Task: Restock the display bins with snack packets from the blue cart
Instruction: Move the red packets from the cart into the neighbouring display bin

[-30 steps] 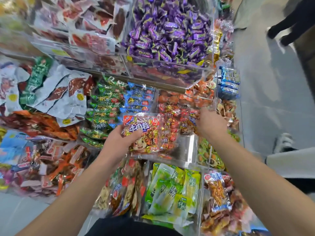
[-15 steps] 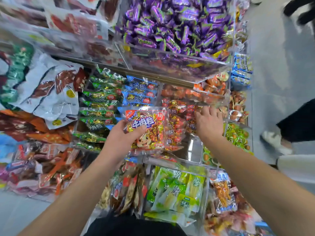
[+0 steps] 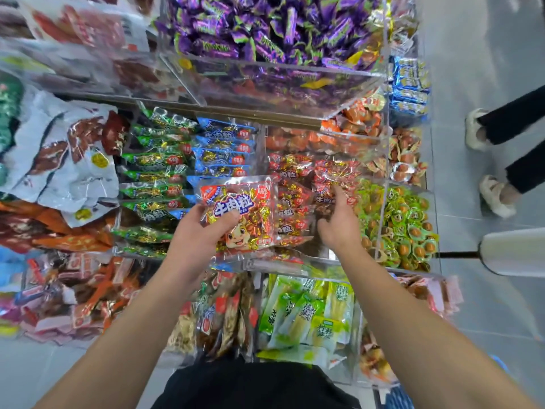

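My left hand (image 3: pixel 200 231) grips a red snack packet (image 3: pixel 246 214) with a cartoon face, thumb across its front, above the front wall of a clear display bin (image 3: pixel 256 262). That bin holds a row of red packets (image 3: pixel 290 202) standing on edge. My right hand (image 3: pixel 339 222) reaches into the same bin, its fingers pinching the lower edge of another red packet (image 3: pixel 333 175) at the bin's right side. A small corner of something blue (image 3: pixel 396 398), possibly the blue cart, shows at the bottom edge.
Neighbouring bins hold green packets (image 3: pixel 153 175), blue packets (image 3: pixel 224 152), green-wrapped round snacks (image 3: pixel 398 219) and purple candies (image 3: pixel 265 28) on the tier above. Pale green packets (image 3: pixel 306 314) fill a lower bin. A person's legs (image 3: pixel 507 149) stand in the aisle at right.
My right hand has drawn back toward me inside the bin and now pinches a red packet. My left hand still holds its packet in about the same place. The view tilted downward.
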`<state>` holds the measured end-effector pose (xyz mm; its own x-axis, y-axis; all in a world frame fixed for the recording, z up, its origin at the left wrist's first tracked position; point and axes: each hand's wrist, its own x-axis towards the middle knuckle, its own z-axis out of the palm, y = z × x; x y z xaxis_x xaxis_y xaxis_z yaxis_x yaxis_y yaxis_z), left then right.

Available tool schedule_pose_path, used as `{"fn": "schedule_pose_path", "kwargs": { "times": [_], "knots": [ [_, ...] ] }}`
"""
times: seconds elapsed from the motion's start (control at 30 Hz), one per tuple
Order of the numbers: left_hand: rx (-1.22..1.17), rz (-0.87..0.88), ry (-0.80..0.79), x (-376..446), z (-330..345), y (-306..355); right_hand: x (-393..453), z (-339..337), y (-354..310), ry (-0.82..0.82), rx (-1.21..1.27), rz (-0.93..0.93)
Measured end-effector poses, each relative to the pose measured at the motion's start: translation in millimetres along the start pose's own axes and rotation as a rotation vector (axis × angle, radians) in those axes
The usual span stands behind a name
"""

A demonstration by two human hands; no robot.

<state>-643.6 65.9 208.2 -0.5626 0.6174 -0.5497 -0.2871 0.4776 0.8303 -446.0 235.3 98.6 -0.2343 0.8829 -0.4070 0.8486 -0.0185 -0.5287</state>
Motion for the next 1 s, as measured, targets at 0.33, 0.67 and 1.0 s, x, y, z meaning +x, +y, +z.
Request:
{"fn": "schedule_pose_path", "kwargs": {
  "times": [0.33, 0.67, 1.0],
  "knots": [
    [-0.006, -0.021, -0.001, 2, 2, 1, 10, 0, 4, -0.055, 0.133, 0.091],
    [0.011, -0.004, 0.028, 4, 3, 2, -7, -18, 4, -0.04, 0.295, 0.064],
    [0.334, 0.083, -0.001, -12, 7, 17, -67, -75, -71, -0.104, 0.482, -0.286]
  ]
}}
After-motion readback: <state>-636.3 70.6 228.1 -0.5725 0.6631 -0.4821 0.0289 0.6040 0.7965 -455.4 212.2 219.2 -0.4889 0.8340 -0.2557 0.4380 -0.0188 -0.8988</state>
